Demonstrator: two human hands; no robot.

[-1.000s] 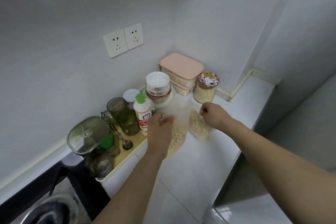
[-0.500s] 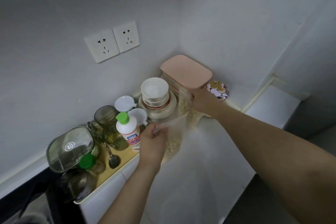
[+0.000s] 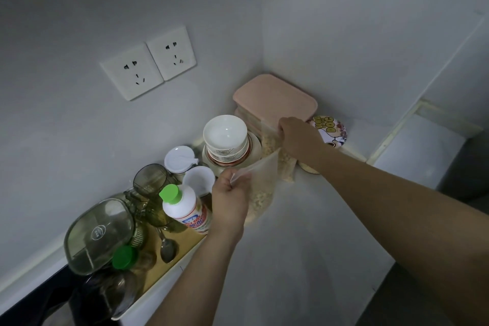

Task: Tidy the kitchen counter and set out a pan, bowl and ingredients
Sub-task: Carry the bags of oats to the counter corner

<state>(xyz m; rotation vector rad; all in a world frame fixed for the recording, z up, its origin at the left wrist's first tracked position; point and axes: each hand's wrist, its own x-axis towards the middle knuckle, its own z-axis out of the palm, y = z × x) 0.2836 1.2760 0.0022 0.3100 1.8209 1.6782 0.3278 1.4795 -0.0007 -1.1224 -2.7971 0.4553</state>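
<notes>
The person is tucking two clear bags of pale grain-like bits into the back corner of the surface (image 3: pixel 304 246), and to do this well each bag should be going down upright and leaning on something firm, its mouth kept high so nothing spills, and clear of the stacked white bowls (image 3: pixel 225 137) that look easy to knock. The left hand (image 3: pixel 230 198) is pinching the top edge of the nearer bag (image 3: pixel 260 188) between curled fingers and thumb, the bag hanging down to the surface just beside the white bottle with the green cap (image 3: pixel 185 209). The right hand (image 3: pixel 299 137) is reaching further back, its fingers curled over and gripping the top of the farther bag (image 3: pixel 272 145), which is standing between the bowls and the printed-lid jar (image 3: pixel 329 128), in front of the pink-lidded boxes (image 3: pixel 275 98). Whether that bag is touching the boxes I cannot tell. The two bags are overlapping where their edges are meeting, so letting go of one at a time seems wise. The tray of green glassware (image 3: pixel 150 185) and a spoon (image 3: pixel 167 247) is sitting to the left, near the left forearm, and a careless pull-back could be catching the bottle.
</notes>
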